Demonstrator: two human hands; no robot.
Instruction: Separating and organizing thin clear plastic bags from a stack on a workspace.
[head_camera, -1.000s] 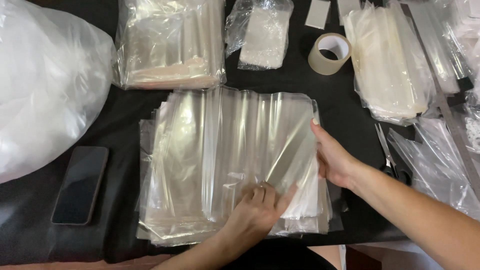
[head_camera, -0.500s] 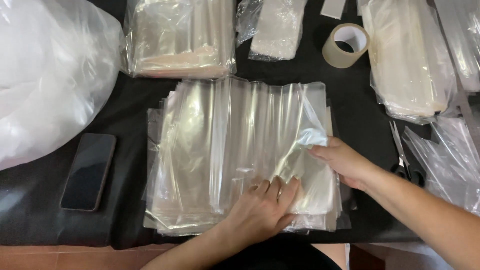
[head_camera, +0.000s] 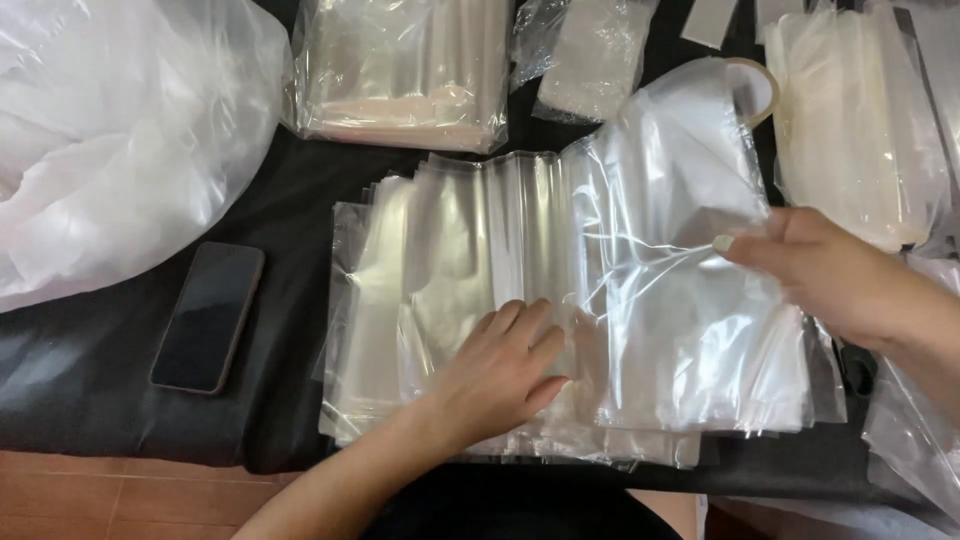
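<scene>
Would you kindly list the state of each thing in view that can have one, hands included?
Left hand: flat, pressing on the stack.
Right hand: pinching the lifted bag.
Lifted bag: raised off the stack, crumpled.
Stack of clear bags: lying flat, fanned.
Phone: screen dark, face up.
Tape roll: mostly hidden behind the lifted bag.
Wrapped bundle of bags: lying flat, wrapped.

tape roll (head_camera: 762, 88) mostly behind lifted bag (head_camera: 680, 250), scissors (head_camera: 858, 368) nearly covered

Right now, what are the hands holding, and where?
The right hand pinches the top clear bag at its right edge; the left hand presses flat on the stack.
</scene>
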